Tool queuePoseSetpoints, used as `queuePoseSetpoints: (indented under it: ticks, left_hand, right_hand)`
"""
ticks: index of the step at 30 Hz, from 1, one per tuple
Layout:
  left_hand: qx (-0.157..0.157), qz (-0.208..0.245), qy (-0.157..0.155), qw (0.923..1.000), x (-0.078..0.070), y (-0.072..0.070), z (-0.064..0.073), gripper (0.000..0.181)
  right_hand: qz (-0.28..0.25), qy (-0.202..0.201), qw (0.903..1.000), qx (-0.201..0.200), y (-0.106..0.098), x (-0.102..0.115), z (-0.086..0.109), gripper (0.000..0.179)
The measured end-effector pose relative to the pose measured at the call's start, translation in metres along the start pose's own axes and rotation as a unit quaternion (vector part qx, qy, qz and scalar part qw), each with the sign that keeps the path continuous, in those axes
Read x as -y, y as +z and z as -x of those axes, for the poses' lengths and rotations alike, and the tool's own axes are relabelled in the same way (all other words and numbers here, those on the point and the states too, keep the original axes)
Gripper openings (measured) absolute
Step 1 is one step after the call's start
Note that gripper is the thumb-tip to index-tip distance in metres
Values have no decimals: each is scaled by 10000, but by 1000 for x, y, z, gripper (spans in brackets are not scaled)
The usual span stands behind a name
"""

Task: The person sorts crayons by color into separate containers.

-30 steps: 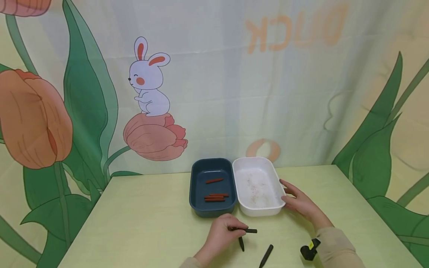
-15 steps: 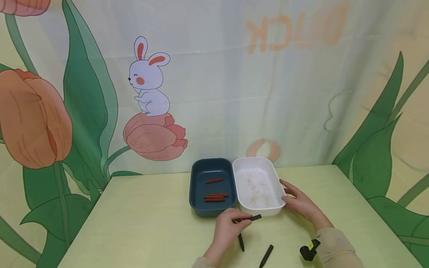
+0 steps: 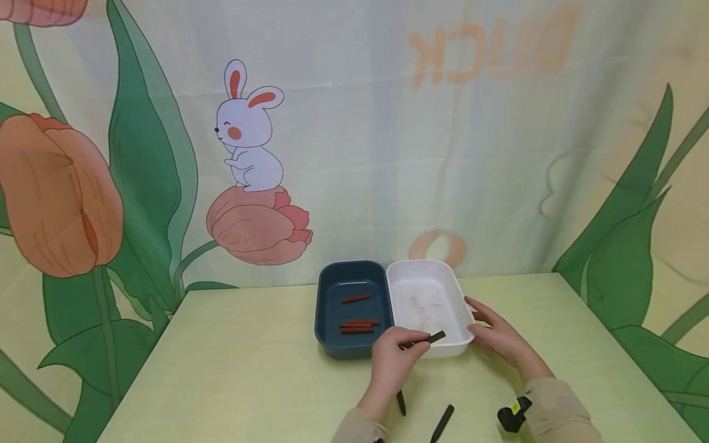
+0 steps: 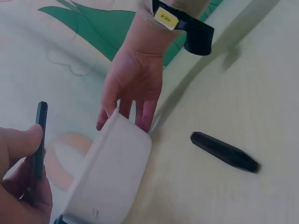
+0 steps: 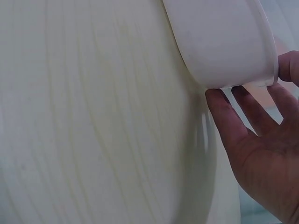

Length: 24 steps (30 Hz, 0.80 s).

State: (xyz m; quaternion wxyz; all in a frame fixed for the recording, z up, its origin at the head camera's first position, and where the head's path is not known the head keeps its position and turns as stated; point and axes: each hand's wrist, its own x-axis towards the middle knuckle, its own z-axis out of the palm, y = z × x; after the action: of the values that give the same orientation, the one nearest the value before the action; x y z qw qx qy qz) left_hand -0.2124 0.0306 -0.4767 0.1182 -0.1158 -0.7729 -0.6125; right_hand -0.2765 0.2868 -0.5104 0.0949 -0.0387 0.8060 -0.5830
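In the head view, my left hand [image 3: 394,364] pinches a black crayon [image 3: 437,337] between thumb and fingers, held over the near edge of the white box [image 3: 423,289]. The left wrist view shows this crayon sticking up past the thumb. My right hand [image 3: 501,338] touches the right side of the white box with fairly straight fingers. In the right wrist view its fingertips [image 5: 216,95] rest against the box's outer wall. Another black crayon [image 3: 401,403] lies on the table, partly behind my left wrist. A further black crayon [image 3: 442,423] lies nearer the front.
Left of the white box and against it stands a dark blue box [image 3: 354,287] with several reddish-brown crayons [image 3: 357,330] inside. A printed curtain [image 3: 354,154] hangs behind the pale table [image 3: 238,363]. A black wrist camera [image 3: 512,418] sits at my right sleeve.
My left hand has moved the black crayon forward and slightly right, from above the table to over the white box's near rim. The right hand stays at the box's side.
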Motion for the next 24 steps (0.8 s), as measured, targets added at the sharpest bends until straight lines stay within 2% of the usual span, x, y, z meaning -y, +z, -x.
queuePoseSetpoints:
  ticks: [5,9,16,24]
  left_hand:
    - [-118,-314,443,9985,-10,8,-15,12]
    - [-219,-535,596,9966,-14,14,-27,11]
    - [-437,-747,405,9954,-12,19,-43,10]
    - [-685,-811,343,9938,-6,20,-56,10]
  right_hand:
    - [7,-44,10000,-21,-1,-1,0,71]
    - [-6,-69,10000,-9,-1,-1,0,70]
    - [-23,-49,10000,-22,0,0,1,69]
    - [-47,-14,10000,-23,0,1,1,70]
